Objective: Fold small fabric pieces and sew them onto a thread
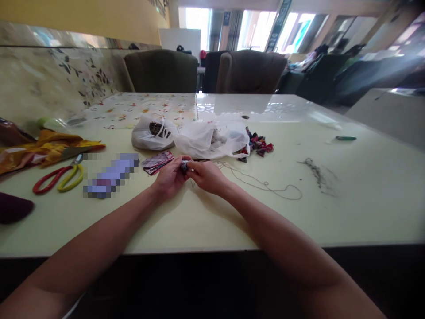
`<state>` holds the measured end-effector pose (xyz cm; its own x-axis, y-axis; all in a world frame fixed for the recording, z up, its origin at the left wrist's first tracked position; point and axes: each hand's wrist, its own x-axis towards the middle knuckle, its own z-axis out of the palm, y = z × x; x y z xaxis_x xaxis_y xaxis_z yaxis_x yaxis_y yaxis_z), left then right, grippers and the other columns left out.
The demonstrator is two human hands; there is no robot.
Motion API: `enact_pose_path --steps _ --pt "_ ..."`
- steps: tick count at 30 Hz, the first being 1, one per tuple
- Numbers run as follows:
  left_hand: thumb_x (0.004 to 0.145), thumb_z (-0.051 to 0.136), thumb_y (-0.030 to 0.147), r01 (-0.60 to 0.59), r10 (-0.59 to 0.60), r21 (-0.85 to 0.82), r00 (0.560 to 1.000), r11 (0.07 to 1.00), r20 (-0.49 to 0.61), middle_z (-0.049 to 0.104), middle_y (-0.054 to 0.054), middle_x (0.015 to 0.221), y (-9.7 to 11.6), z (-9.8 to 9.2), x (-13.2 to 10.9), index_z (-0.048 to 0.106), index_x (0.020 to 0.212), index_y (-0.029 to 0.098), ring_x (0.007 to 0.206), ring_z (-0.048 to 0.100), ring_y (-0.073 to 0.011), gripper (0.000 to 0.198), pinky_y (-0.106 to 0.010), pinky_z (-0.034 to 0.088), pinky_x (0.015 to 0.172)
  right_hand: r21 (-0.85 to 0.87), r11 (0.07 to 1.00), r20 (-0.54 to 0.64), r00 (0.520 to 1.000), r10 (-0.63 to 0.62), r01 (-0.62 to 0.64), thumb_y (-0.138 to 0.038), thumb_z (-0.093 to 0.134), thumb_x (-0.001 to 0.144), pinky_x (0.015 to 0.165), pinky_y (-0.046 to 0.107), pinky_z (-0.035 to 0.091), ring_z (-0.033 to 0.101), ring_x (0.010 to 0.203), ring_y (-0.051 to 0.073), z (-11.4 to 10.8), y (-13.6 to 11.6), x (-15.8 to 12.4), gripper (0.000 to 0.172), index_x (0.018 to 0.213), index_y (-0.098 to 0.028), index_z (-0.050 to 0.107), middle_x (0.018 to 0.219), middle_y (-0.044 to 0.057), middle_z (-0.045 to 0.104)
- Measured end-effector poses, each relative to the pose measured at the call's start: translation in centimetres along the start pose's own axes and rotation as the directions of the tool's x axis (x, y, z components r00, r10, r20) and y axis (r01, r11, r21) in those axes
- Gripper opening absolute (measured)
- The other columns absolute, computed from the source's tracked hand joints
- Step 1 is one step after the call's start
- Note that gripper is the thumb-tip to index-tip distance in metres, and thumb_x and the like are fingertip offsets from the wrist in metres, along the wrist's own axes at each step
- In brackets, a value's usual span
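Between the fingertips of both hands, over the middle of the pale table (212, 230), is a small dark patterned piece of cloth (184, 166). My left hand (170, 179) is closed around its left side. From the right, my right hand (207, 176) pinches it; whether a needle is in those fingers I cannot tell. A long thin thread (265, 184) lies in loops to the right of my right hand. Just left of my left hand is a folded stack of patterned fabric (157, 162).
Behind the hands stand a white plastic bag with dark grains (146, 135) and a bag of white stuffing (217, 139). Small cloth pieces (260, 144) lie beside it. Scissors (63, 175), a blurred-out object (111, 176) and yellow cloth (56, 148) are left; thread scraps (317, 175) right.
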<state>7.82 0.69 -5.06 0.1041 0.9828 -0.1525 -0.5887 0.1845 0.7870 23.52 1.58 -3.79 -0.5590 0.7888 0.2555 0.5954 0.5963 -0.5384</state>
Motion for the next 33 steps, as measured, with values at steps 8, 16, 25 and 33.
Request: enact_pose_path --steps 8,16,25,33 --pt "0.108 0.039 0.024 0.047 -0.052 -0.067 0.996 0.997 -0.075 0.061 -0.002 0.069 0.8 0.4 0.1 0.06 0.087 0.014 0.046 0.049 -0.0073 0.031 -0.017 0.037 0.041 0.198 0.977 -0.515 0.84 0.173 -0.08 -0.035 0.054 0.096 0.078 0.028 0.047 0.066 0.081 0.019 -2.8 3.2 0.6 0.03 0.099 -0.016 0.077 0.087 0.006 0.074" --pt "0.106 0.046 0.028 0.074 -0.081 -0.083 0.992 0.994 -0.095 0.051 0.002 0.06 0.8 -0.3 0.8 0.048 0.075 0.017 0.038 0.035 -0.0043 0.033 -0.014 0.025 0.036 -0.243 0.868 -0.283 0.888 0.363 -0.432 -0.019 0.058 0.089 0.092 0.03 0.046 0.067 0.104 0.025 -4.3 6.9 1.0 0.027 0.104 -0.017 0.079 0.106 0.01 0.077" --pt "0.104 0.045 0.025 0.072 -0.082 -0.078 0.989 0.994 -0.122 0.053 0.001 0.06 0.8 -0.2 0.9 0.052 0.077 0.016 0.038 0.037 -0.0051 0.029 -0.015 0.024 0.036 -0.302 0.797 -0.323 0.842 0.432 -0.524 -0.016 0.054 0.092 0.093 0.031 0.047 0.067 0.11 0.025 -6.3 7.8 5.6 0.03 0.106 -0.019 0.081 0.115 0.013 0.076" --pt "0.105 0.044 0.027 0.07 -0.079 -0.087 0.991 0.994 -0.108 0.054 0.001 0.06 0.8 -0.5 1.2 0.053 0.077 0.016 0.038 0.038 -0.0056 0.032 -0.016 0.024 0.036 -0.27 0.724 -0.34 0.767 0.545 -0.634 -0.008 0.055 0.089 0.101 0.034 0.048 0.064 0.12 0.028 -5.8 11.5 10.0 0.041 0.125 -0.013 0.075 0.131 0.02 0.068"
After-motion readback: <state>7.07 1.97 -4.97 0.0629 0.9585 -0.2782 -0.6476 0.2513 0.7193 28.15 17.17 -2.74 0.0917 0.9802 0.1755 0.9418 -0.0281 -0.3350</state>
